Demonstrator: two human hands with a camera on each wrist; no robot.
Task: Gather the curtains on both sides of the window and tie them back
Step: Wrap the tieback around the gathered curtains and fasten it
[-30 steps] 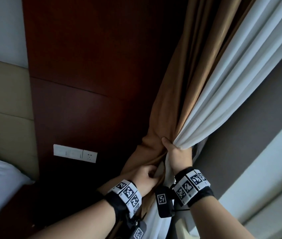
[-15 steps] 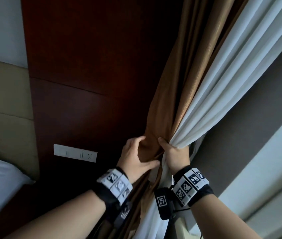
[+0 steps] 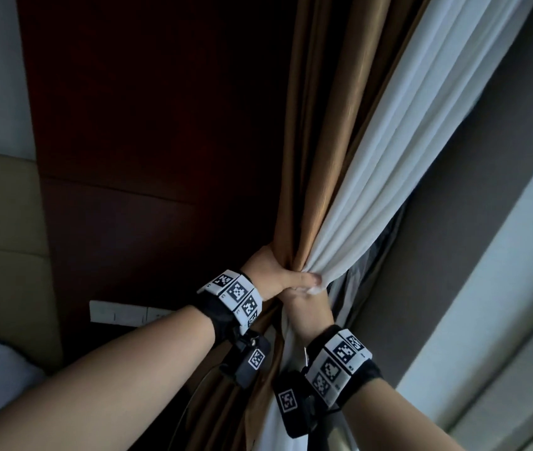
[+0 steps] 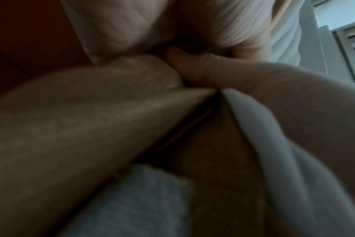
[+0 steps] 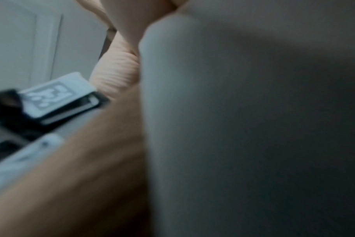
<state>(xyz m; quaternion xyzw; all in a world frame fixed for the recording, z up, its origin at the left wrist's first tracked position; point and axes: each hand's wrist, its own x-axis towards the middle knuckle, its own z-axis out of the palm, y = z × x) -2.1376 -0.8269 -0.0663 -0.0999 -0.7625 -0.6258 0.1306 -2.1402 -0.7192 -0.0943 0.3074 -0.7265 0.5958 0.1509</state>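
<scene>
Dark red-brown wall panel (image 3: 161, 125) behind; padded headboard (image 3: 1, 255) at the left edge, white switch plate (image 3: 118, 312) low on the panel, pale window frame (image 3: 502, 304) at the right.

Item: brown curtain (image 3: 317, 141), hanging in long folds beside the panel, drawn in to a narrow neck at the hands.

Item: white sheer curtain (image 3: 421, 131), slanting down from the upper right and meeting the brown curtain at the same neck. Below the neck both fabrics hang loose between the forearms. No tie-back is visible in any view.

Item: left hand (image 3: 271, 275), wrapped round the bundle from the panel side, thumb laid across the front to the sheer's edge. The left wrist view, blurred, shows curled fingers (image 4: 192, 70) closed on brown and white cloth.

Item: right hand (image 3: 307, 304), just below and touching the left, fingers hidden in the folds; it appears to grip the sheer, but the finger shape cannot be told. The right wrist view is mostly blurred grey fabric.

Risks, judged:
- The sheer is pulled taut at a slant; a slackened grip would probably let it slide out and fan back across the window.
- Freeing one hand to fetch a tie leaves a single hand on two fabrics; the outer folds could escape.
- A hard downward pull might strain the hooks above, out of view.
</scene>
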